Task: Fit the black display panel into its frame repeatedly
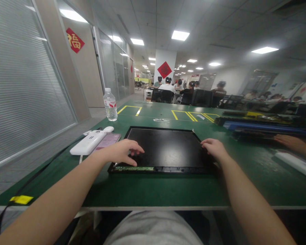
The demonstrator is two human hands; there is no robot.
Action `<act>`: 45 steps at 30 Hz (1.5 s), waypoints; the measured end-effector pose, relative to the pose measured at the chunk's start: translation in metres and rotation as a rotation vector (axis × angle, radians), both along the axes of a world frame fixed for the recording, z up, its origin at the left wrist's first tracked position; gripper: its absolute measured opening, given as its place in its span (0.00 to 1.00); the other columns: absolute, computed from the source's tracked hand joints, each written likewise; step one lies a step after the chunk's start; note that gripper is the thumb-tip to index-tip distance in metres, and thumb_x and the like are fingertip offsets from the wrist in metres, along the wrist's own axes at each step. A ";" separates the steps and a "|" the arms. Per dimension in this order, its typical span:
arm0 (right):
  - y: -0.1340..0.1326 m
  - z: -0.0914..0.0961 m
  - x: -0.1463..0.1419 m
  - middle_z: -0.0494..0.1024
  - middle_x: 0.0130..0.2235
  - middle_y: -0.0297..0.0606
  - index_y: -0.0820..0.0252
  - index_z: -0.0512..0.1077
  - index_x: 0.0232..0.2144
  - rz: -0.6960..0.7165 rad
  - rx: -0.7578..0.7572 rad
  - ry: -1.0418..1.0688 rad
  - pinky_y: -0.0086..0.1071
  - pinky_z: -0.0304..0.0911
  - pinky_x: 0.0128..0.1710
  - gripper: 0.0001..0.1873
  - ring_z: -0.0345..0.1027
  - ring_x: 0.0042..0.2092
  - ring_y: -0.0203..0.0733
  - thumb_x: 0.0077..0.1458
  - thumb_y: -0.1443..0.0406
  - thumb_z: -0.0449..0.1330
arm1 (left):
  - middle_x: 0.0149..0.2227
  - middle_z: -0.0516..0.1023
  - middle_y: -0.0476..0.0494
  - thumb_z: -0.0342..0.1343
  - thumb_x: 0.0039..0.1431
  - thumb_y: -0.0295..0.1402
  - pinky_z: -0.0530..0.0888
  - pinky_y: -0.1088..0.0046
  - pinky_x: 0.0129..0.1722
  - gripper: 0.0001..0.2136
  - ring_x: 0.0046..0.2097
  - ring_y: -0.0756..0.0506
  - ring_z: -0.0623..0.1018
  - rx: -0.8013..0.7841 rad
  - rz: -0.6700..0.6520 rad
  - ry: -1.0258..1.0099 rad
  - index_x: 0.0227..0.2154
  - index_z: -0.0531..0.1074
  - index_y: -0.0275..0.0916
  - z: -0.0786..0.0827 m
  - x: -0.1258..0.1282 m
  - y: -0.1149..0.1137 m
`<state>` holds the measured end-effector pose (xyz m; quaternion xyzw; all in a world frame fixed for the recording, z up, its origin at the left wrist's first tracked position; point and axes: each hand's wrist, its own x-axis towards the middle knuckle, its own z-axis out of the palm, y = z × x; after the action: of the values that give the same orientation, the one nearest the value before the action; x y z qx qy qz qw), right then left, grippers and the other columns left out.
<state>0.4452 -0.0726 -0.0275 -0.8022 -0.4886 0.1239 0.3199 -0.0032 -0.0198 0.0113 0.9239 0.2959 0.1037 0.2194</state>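
A flat black display panel [168,146] lies in a black frame on the green table. A narrow green circuit board [135,168] runs along the left part of the frame's near edge. My left hand [124,151] hovers over the panel's left side, thumb and fingers apart, with nothing visible between them. At the right rim, my right hand [214,148] has its thumb and fingertips pinched together. What they hold, if anything, is too small to make out.
Left of the panel are a white power bank [88,143], a phone [108,140], a white mouse [108,129] and a water bottle [110,105]. A co-worker's hand [289,141] is at the right, near dark and blue long parts [260,126] and a white device [297,164].
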 end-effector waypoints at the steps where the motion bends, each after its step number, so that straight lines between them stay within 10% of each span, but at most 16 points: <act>1: 0.000 0.000 0.000 0.82 0.31 0.35 0.58 0.81 0.35 0.001 0.000 0.000 0.28 0.63 0.26 0.12 0.66 0.20 0.33 0.50 0.69 0.59 | 0.41 0.81 0.44 0.70 0.47 0.42 0.72 0.71 0.37 0.22 0.36 0.44 0.79 -0.006 0.010 0.005 0.47 0.82 0.45 0.001 0.001 -0.001; 45: -0.001 0.001 -0.004 0.83 0.32 0.36 0.59 0.81 0.34 -0.019 0.012 0.000 0.27 0.64 0.25 0.12 0.67 0.20 0.33 0.50 0.70 0.59 | 0.34 0.83 0.51 0.63 0.50 0.29 0.71 0.79 0.33 0.16 0.31 0.50 0.79 -0.059 -0.001 0.096 0.44 0.79 0.39 0.007 0.012 -0.015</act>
<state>0.4417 -0.0739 -0.0260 -0.8049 -0.4816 0.1178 0.3261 0.0091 -0.0352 0.0185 0.9210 0.3086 0.0502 0.2323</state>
